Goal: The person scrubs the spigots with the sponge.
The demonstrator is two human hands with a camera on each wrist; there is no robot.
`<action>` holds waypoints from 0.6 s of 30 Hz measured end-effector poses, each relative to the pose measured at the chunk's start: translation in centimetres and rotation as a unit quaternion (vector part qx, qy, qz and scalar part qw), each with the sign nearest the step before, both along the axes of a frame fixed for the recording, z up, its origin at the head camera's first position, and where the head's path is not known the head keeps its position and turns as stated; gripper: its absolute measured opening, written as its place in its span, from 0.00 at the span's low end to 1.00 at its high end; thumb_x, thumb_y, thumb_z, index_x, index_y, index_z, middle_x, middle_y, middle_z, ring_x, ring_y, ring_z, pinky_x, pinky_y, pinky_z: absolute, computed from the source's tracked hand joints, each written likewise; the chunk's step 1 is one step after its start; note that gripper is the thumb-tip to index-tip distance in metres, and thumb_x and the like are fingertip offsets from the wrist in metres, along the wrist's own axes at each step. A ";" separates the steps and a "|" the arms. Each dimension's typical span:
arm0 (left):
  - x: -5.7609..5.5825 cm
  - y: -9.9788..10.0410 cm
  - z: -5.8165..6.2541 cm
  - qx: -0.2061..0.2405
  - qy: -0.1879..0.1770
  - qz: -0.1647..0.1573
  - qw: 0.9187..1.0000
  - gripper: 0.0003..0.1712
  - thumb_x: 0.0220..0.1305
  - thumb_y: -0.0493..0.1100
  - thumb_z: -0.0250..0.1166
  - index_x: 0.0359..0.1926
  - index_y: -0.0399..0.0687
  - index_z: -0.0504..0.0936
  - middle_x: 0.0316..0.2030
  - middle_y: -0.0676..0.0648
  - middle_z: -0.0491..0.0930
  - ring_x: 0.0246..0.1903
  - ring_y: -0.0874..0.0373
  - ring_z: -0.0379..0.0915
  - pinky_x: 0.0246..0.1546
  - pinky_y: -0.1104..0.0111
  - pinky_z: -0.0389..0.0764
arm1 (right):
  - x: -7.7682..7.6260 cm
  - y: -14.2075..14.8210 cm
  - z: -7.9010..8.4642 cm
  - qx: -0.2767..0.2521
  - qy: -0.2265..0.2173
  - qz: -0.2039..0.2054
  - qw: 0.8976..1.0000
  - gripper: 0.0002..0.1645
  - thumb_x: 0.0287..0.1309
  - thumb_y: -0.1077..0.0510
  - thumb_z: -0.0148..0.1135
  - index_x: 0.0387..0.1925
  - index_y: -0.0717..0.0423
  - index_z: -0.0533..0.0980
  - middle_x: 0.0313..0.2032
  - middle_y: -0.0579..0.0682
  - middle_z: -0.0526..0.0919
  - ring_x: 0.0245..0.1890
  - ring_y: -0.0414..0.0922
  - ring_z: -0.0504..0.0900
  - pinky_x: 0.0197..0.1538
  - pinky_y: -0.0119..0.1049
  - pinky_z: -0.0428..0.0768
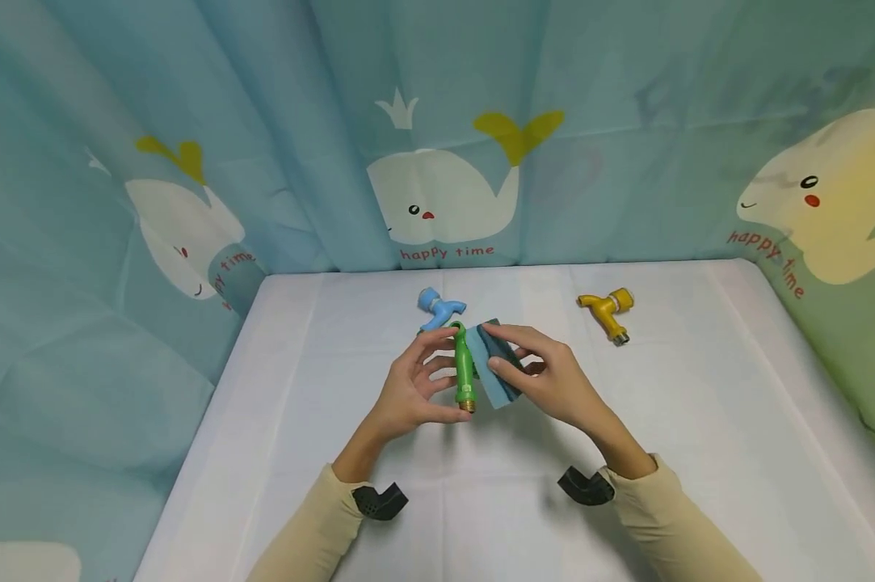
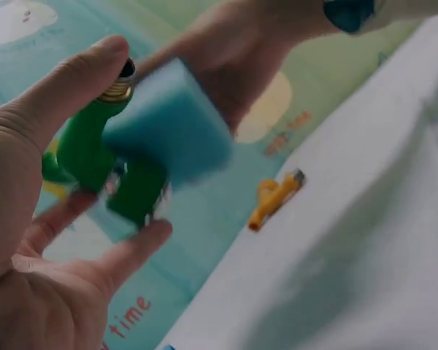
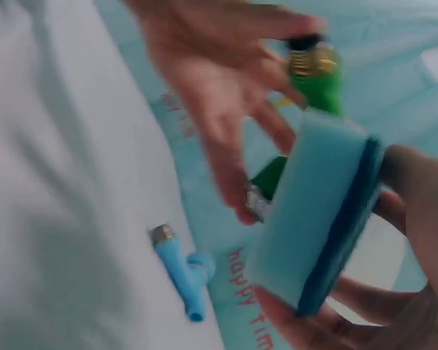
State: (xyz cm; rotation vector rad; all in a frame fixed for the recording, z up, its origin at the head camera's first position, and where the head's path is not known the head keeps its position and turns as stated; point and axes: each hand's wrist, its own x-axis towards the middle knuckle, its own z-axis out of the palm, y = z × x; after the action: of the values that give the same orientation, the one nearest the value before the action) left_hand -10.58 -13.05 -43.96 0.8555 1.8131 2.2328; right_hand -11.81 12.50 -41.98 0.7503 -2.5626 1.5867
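Over the middle of the white table, my left hand [image 1: 406, 390] holds a green faucet [image 1: 464, 368], its thumb at the brass threaded end and its fingertips at the other parts. My right hand [image 1: 559, 380] grips a sponge [image 1: 486, 372], light blue foam with a dark teal scouring layer. The foam side faces the faucet and lies against its body in the left wrist view. From the right wrist, the sponge [image 3: 306, 204] covers much of the green faucet, while the threaded end [image 3: 312, 62] shows above it.
A light blue faucet [image 1: 444, 309] lies on the table [image 1: 321, 339] just beyond my left hand. Farther right lies a yellow faucet [image 1: 608, 312]. A curtain [image 1: 284, 162] printed with whales stands behind the table and along its sides.
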 end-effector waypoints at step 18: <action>-0.1 0.5 -0.1 -0.214 0.107 0.104 0.965 0.60 0.42 0.37 0.87 0.75 0.53 0.64 0.66 0.46 0.71 0.58 0.47 0.73 0.59 0.61 0.80 | 0.4 -1.9 2.3 0.069 0.112 0.001 0.991 0.27 0.58 0.52 0.77 0.59 0.50 0.84 0.57 0.59 0.82 0.47 0.53 0.87 0.38 0.43 0.88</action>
State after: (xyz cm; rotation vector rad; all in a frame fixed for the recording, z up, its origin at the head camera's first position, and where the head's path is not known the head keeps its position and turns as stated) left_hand -10.70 -12.59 -44.02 0.8739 2.4635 1.7887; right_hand -11.39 10.62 -39.73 0.8878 -2.5249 1.2532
